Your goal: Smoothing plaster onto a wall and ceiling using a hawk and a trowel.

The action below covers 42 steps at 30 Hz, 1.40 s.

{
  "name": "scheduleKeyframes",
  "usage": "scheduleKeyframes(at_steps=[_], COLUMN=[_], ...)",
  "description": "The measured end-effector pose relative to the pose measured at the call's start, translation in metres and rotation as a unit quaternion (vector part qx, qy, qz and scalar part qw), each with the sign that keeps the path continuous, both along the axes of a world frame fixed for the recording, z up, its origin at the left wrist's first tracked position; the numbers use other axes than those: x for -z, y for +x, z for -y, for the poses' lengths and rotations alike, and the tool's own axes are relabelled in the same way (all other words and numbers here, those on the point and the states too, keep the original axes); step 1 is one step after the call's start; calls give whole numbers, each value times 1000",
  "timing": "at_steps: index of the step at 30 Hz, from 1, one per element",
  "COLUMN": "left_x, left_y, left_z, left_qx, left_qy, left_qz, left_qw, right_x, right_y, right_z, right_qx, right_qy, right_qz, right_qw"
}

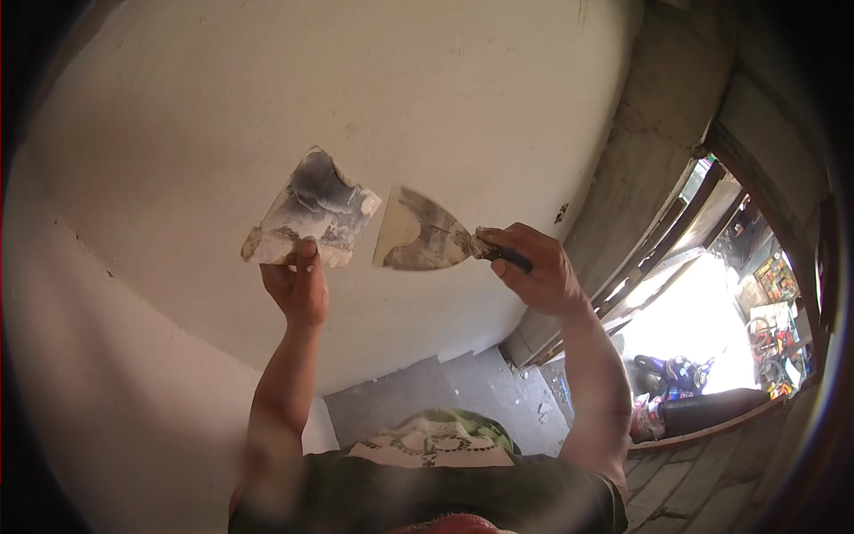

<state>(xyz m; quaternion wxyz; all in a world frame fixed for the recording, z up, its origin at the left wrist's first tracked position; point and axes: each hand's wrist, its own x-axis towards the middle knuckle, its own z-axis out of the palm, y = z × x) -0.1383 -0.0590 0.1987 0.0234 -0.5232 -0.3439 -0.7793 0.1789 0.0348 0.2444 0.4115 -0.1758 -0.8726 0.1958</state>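
Note:
My left hand [299,287] grips a flat, roughly square plate [311,200] by its lower edge, thumb on top. Pale putty clings to the plate's edges, and its middle shows dark and smeared. To its right, my right hand [535,267] is closed round the dark handle of a putty knife [422,233]. The knife's wide blade points left, its edge close to the plate's right side, with a small gap between them. Putty smears the blade. Both tools are held up in front of a pale wall [463,98].
At the right, a framed opening [685,329] lets in bright light, with a motorbike [673,374] and cluttered goods [776,320] beyond. Grey floor [382,400] lies below the wall. A brick surface [703,481] fills the lower right. A small dark hole [561,213] marks the wall.

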Motion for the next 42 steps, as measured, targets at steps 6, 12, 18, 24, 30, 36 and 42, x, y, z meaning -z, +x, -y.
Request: scheduleKeyframes(at_steps=[6, 12, 18, 24, 30, 36, 42], left_x=[-53, -79, -64, -28, 1, 23, 47], left_y=[13, -9, -3, 23, 20, 3, -14], left_z=[14, 25, 40, 49, 76, 90, 100], left_qx=[8, 53, 12, 19, -54, -80, -19], left_qy=[-196, -281, -164, -192, -243, -290, -278], left_qz=[14, -36, 46, 75, 86, 108, 144], left_qw=[980, 958, 985, 978, 965, 948, 949], right_x=[-16, -41, -49, -131, -202, -220, -234], right_y=[-21, -33, -56, -132, -176, -206, -216], right_z=[-20, -36, -97, -139, -144, -130, -101], right_qx=[72, 106, 175, 190, 192, 221, 284], right_qy=[412, 444, 293, 238, 177, 164, 127], right_qz=[-35, 80, -193, -284, -329, -303, -134], right_qw=[908, 886, 920, 909, 907, 912, 941])
